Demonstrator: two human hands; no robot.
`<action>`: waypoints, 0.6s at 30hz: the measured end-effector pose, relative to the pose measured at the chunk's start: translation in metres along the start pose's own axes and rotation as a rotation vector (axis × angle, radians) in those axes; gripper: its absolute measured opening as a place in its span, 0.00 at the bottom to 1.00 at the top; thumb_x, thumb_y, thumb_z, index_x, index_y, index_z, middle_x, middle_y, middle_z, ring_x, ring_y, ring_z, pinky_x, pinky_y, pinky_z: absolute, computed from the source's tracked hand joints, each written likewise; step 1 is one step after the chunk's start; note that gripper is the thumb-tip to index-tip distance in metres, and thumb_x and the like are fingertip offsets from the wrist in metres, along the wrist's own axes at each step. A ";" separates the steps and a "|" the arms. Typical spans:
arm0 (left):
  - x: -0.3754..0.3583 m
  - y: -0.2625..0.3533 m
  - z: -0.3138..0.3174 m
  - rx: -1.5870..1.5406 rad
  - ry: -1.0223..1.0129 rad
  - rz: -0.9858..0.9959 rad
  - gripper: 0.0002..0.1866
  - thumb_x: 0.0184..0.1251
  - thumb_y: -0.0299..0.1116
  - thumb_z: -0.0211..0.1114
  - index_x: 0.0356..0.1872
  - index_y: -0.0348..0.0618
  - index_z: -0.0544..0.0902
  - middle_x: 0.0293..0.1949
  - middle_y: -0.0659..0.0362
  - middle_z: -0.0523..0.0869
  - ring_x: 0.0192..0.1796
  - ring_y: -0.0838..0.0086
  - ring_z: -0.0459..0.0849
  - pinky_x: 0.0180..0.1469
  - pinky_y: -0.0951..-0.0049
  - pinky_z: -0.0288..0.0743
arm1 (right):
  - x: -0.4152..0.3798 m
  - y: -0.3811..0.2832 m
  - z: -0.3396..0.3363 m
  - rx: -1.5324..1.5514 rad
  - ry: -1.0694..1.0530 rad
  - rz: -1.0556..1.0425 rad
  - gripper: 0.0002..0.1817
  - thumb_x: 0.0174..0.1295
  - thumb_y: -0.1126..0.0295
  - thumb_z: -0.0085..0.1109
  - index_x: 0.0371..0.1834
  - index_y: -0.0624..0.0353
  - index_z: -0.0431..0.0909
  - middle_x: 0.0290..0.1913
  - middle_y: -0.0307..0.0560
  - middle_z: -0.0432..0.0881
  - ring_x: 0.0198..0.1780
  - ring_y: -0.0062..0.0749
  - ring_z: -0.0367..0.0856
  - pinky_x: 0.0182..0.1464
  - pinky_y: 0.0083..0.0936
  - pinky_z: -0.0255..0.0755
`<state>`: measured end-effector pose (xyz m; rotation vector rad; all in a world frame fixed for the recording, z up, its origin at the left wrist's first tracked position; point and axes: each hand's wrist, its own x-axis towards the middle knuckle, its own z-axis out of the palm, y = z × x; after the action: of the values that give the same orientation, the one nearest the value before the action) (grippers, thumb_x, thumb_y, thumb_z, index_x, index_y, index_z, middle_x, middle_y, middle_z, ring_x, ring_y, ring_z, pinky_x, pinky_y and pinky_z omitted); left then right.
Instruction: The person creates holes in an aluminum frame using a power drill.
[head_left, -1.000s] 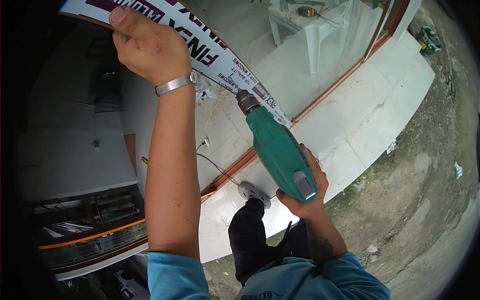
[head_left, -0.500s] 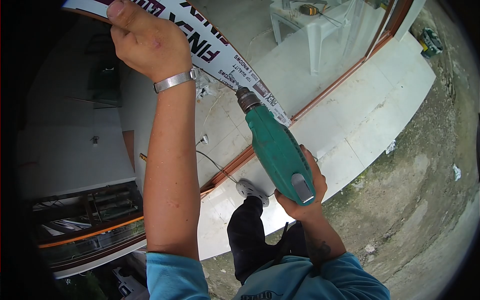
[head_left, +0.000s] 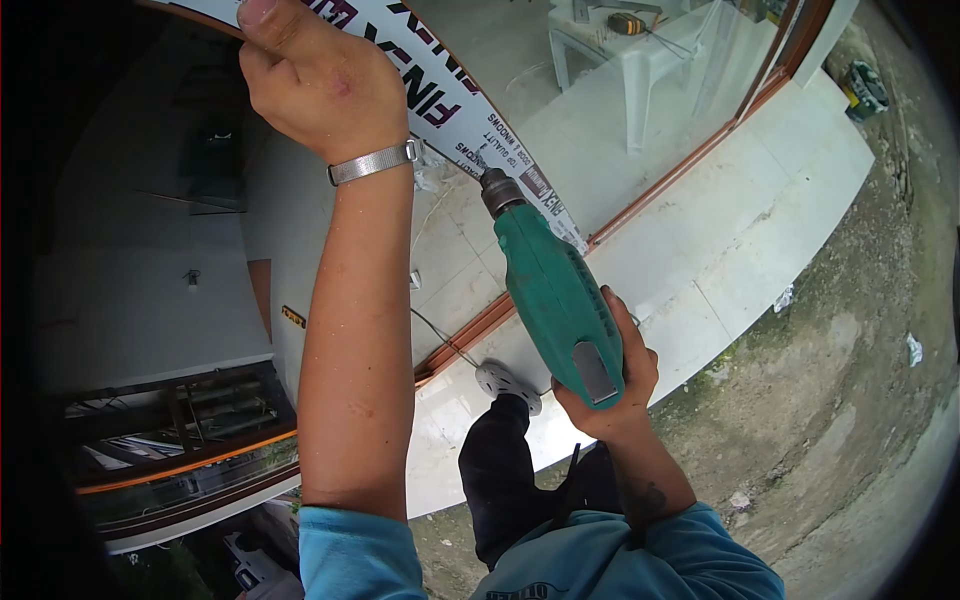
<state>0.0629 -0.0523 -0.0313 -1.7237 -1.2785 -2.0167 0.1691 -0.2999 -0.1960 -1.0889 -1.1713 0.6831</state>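
A long aluminium profile [head_left: 480,115] in white printed protective film slants across the upper middle of the view. My left hand [head_left: 325,85], with a metal watch band on the wrist, is closed around its upper part, thumb on the near side. In my right hand [head_left: 630,385] is a green power drill [head_left: 560,290], its body pointing up and away from me. The drill's chuck [head_left: 500,192] is close to the profile's printed face, and the bit's tip overlaps the film, with shavings around it.
A white plastic table [head_left: 635,60] with an orange-and-black tool on it stands behind the glass. A brown sliding track [head_left: 470,340] crosses the tiled floor, and a cord runs over it near my shoe [head_left: 508,387]. Rough concrete [head_left: 800,420] lies at right, with a tub [head_left: 865,90] beyond.
My left hand and forearm have shifted slightly right. The drill stays at the same part of the profile, its chuck marginally higher in view. Both hands keep their hold.
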 end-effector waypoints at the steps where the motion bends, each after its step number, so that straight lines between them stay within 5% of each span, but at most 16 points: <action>1: 0.000 0.001 0.000 -0.010 0.014 -0.010 0.37 0.75 0.67 0.39 0.37 0.38 0.77 0.29 0.59 0.79 0.32 0.75 0.75 0.41 0.75 0.71 | 0.000 0.001 0.000 -0.034 0.038 -0.030 0.46 0.39 0.77 0.64 0.71 0.70 0.63 0.49 0.57 0.85 0.44 0.36 0.88 0.48 0.27 0.80; 5: 0.000 -0.002 -0.003 0.026 -0.013 0.051 0.36 0.76 0.66 0.39 0.36 0.38 0.76 0.29 0.60 0.78 0.32 0.76 0.75 0.41 0.76 0.71 | 0.016 -0.002 -0.022 0.008 0.031 0.016 0.42 0.42 0.82 0.67 0.68 0.70 0.67 0.50 0.58 0.85 0.43 0.36 0.89 0.43 0.26 0.82; 7: 0.002 -0.008 -0.003 0.011 -0.034 0.093 0.35 0.77 0.64 0.39 0.35 0.38 0.76 0.30 0.60 0.78 0.32 0.76 0.75 0.42 0.77 0.71 | 0.027 0.003 -0.043 0.484 -0.054 0.577 0.45 0.36 0.85 0.64 0.68 0.71 0.67 0.46 0.56 0.84 0.38 0.36 0.87 0.38 0.27 0.82; 11: 0.002 -0.012 -0.001 0.037 -0.016 0.178 0.34 0.78 0.64 0.39 0.37 0.37 0.76 0.31 0.60 0.78 0.32 0.77 0.74 0.41 0.78 0.70 | 0.080 0.014 -0.076 0.497 -0.154 0.681 0.42 0.29 0.87 0.62 0.61 0.70 0.72 0.37 0.57 0.85 0.32 0.34 0.84 0.30 0.30 0.79; 14: 0.002 -0.004 -0.003 -0.121 -0.073 0.020 0.35 0.77 0.65 0.40 0.41 0.36 0.75 0.32 0.61 0.78 0.32 0.78 0.74 0.40 0.79 0.71 | 0.127 0.016 -0.095 0.689 -0.258 0.643 0.41 0.28 0.87 0.62 0.58 0.70 0.73 0.35 0.59 0.85 0.31 0.34 0.83 0.31 0.31 0.78; 18: -0.001 0.005 -0.002 -0.076 -0.069 0.002 0.38 0.75 0.68 0.39 0.44 0.35 0.74 0.32 0.62 0.78 0.32 0.78 0.75 0.40 0.78 0.72 | 0.156 0.007 -0.109 0.457 -0.315 0.632 0.43 0.27 0.86 0.62 0.60 0.69 0.73 0.37 0.58 0.86 0.30 0.34 0.82 0.33 0.31 0.78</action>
<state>0.0650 -0.0571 -0.0303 -1.8423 -1.2351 -2.0462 0.3190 -0.1937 -0.1453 -0.9701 -0.8496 1.5776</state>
